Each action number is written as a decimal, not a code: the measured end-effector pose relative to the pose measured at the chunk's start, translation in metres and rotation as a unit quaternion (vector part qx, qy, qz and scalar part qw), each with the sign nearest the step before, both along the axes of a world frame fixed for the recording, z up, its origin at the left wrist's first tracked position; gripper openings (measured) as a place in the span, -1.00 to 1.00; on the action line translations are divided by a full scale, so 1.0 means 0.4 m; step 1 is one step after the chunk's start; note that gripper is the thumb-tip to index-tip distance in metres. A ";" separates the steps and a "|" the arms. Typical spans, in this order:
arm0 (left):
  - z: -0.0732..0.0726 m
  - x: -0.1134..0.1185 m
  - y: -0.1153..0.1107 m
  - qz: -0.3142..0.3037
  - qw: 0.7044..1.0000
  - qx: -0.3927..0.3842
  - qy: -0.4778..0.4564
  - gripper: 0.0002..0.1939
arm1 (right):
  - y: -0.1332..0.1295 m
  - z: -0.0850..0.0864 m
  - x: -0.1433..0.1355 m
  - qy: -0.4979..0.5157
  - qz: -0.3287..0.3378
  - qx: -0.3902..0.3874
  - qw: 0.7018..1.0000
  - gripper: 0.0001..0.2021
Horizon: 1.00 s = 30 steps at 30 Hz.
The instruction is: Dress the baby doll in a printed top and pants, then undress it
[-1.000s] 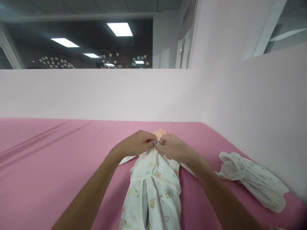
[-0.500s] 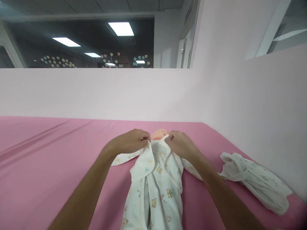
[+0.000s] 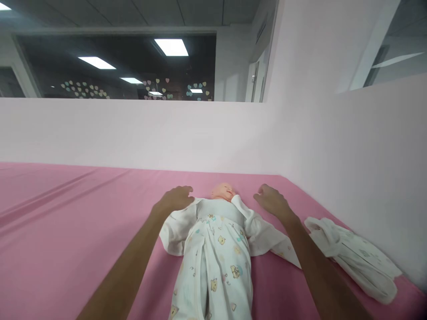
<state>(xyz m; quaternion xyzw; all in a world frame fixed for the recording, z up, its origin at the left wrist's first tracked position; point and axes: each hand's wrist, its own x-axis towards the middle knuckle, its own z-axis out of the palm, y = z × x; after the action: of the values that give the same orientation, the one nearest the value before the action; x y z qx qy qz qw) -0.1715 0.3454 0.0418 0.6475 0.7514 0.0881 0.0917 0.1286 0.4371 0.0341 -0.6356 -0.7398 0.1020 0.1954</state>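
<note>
A baby doll (image 3: 223, 191) lies on its back, its head toward the wall. White trousers (image 3: 220, 253) with a bear print cover its lower body up to the chest. Its white top (image 3: 180, 226) is spread open to both sides, inner side up, and one doll hand shows near the face. My left hand (image 3: 176, 198) hovers by the shoulder on the left, fingers apart, at the edge of the top; whether it touches the cloth I cannot tell. To the right of the doll's head, my right hand (image 3: 271, 201) is held loosely curled with nothing in it.
A folded white printed garment (image 3: 356, 253) lies on the right beside the wall. Everything rests on a pink sheet (image 3: 83, 231), creased at the left. A white wall (image 3: 133, 133) with a window above closes off the back and right side.
Both hands have let go of the top's front edges and moved apart. The front panels, earlier held up over the chest, now lie folded outward on each side.
</note>
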 end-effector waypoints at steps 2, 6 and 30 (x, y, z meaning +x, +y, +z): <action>-0.025 0.024 0.017 -0.019 1.000 -0.004 0.000 -0.60 | -0.025 -0.001 -0.050 0.050 0.081 -0.006 0.995 -0.73; -0.070 0.026 0.047 -0.008 1.000 -0.002 0.010 -0.76 | -0.068 -0.012 -0.123 0.078 0.177 -0.006 0.981 -0.67; -0.099 -0.095 0.062 0.084 0.981 0.074 -0.160 -0.80 | -0.088 -0.110 -0.505 -0.259 0.352 0.018 0.899 -0.37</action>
<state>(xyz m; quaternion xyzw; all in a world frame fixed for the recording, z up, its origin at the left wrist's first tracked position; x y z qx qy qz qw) -0.2094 0.3703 0.0022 0.5643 0.7703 0.2533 0.1551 -0.0734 0.4018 -0.0099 -0.3339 -0.9416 -0.0179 -0.0402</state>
